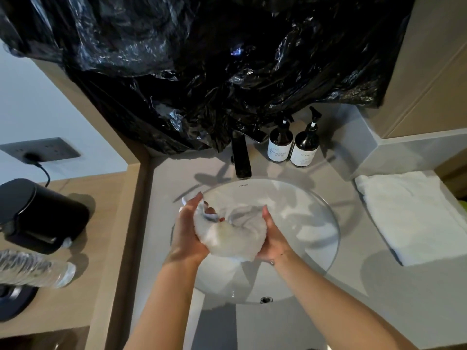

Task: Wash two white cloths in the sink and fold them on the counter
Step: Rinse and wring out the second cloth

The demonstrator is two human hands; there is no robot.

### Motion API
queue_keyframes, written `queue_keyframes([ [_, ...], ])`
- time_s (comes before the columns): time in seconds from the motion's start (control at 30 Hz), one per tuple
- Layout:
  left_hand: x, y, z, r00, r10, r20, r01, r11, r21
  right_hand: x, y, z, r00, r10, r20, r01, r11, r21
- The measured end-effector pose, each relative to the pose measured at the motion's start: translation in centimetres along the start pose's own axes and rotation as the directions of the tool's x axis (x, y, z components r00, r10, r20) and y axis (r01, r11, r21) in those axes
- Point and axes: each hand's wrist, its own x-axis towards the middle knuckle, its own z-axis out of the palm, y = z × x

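Holding a bunched white cloth point(233, 236) over the round sink point(326, 205), I have both hands on it — my left hand point(188, 231) wraps its left end with fingers curled round the fabric, and my right hand point(271, 236) cups the right end, thumb up along the cloth's edge. The cloth is wadded into a thick, damp-looking roll between my palms, lifted clear of the basin floor. More white fabric point(313, 223) seems to lie in the basin to the right of my hands, though I cannot tell its outline against the white bowl.

A second white cloth point(414, 215) lies folded flat on the grey bench point(379, 286) to the right of the sink, well apart from my hands. Behind the basin stands a black tap point(241, 157), and just beside it two dark pump bottles point(293, 145) with pale labels, touching or nearly so. Black plastic sheeting point(202, 72) hangs over the wall above them.

To my left, on a wooden ledge point(96, 248), sit a black kettle point(38, 215) and a clear plastic bottle point(32, 270) lying on its side — a cord runs up to a wall socket point(43, 149).
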Motion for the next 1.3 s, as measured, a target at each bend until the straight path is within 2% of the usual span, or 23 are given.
queue_keyframes([
  [0.13, -0.2, -0.5, -1.5, 0.998, -0.023, 0.067, 0.009, 0.981, 0.194, -0.7, -2.6, -1.1, 0.997, -0.080, -0.018, 0.078, 0.992, -0.097],
  [0.2, -0.1, -1.2, -1.2, 0.995, -0.041, 0.096, 0.014, 0.963, 0.268, -1.4, -3.3, -1.1, 0.991, -0.134, -0.009, 0.133, 0.990, -0.042],
  [0.3, -0.4, -2.3, 0.4, 0.988, -0.095, 0.122, 0.042, 0.924, 0.381, -1.9, -3.4, 0.3, 0.974, -0.183, -0.131, 0.177, 0.983, -0.056],
  [0.37, -0.4, -3.7, 1.6, 0.978, -0.095, 0.186, 0.001, 0.894, 0.448, -2.1, -2.8, 1.3, 0.941, -0.243, -0.235, 0.215, 0.967, -0.138],
  [0.43, -0.4, -5.1, 2.6, 0.980, -0.047, 0.193, -0.067, 0.835, 0.546, -2.6, -2.4, 2.2, 0.866, -0.377, -0.330, 0.295, 0.916, -0.271],
  [0.53, 0.5, -6.8, 2.7, 0.984, 0.105, 0.147, -0.174, 0.770, 0.613, -2.9, -2.6, 2.8, 0.780, -0.524, -0.342, 0.368, 0.826, -0.426],
  [0.6, 1.2, -7.4, 2.6, 0.979, 0.175, 0.108, -0.202, 0.720, 0.664, -2.7, -2.8, 2.8, 0.763, -0.560, -0.321, 0.363, 0.784, -0.504],
  [0.73, 2.9, -8.7, 2.4, 0.973, 0.212, 0.094, -0.206, 0.603, 0.771, -0.9, -2.5, 1.5, 0.728, -0.585, -0.357, 0.296, 0.738, -0.607],
  [0.87, 5.2, -10.1, 1.4, 0.964, 0.222, 0.145, -0.224, 0.386, 0.895, 1.0, -1.8, -0.6, 0.681, -0.583, -0.444, 0.219, 0.740, -0.636],
  [1.0, 6.2, -10.3, 0.9, 0.984, 0.173, 0.053, -0.123, 0.425, 0.897, 2.0, -1.3, -1.1, 0.642, -0.559, -0.524, 0.155, 0.764, -0.626],
  [1.13, 6.6, -10.3, 0.7, 0.989, 0.149, 0.009, -0.081, 0.486, 0.870, 2.2, -1.3, -0.9, 0.641, -0.577, -0.506, 0.169, 0.749, -0.641],
  [1.2, 6.4, -10.1, 0.8, 0.989, 0.149, -0.017, -0.065, 0.527, 0.848, 1.7, -1.7, -0.7, 0.660, -0.591, -0.464, 0.199, 0.733, -0.651],
  [1.3, 6.0, -9.1, 0.4, 0.985, 0.171, -0.014, -0.082, 0.543, 0.836, 0.0, -2.5, 0.3, 0.726, -0.538, -0.429, 0.263, 0.793, -0.549],
])
